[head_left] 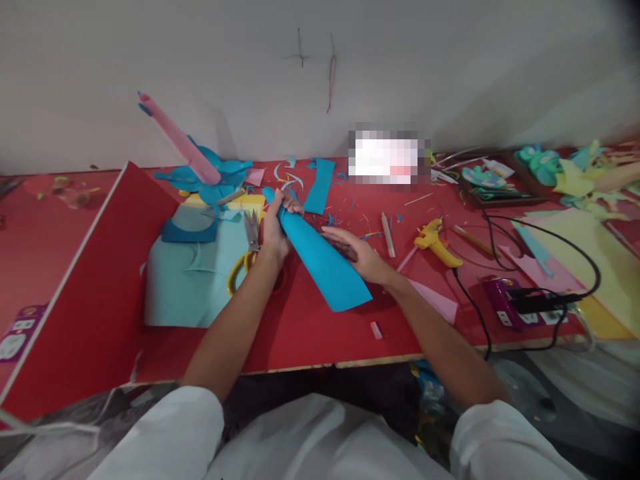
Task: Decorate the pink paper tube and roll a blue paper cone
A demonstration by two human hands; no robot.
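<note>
A sheet of blue paper (320, 257) is rolled into a cone on the red table (310, 333), its narrow tip pointing away from me. My left hand (276, 227) is closed around the narrow end of the cone. My right hand (357, 252) lies open and flat against the cone's right side, fingers stretched toward the tip. Yellow-handled scissors (246, 250) lie just left of my left hand on a pale teal sheet (185, 280).
A yellow glue gun (436, 243) with a black cord lies right of my hands, beside a purple power strip (520, 305). A pink paper cone (181, 141) stands on blue cutouts at the back. A red board (90, 287) leans at left. Paper scraps and yellow sheets (590, 260) lie about.
</note>
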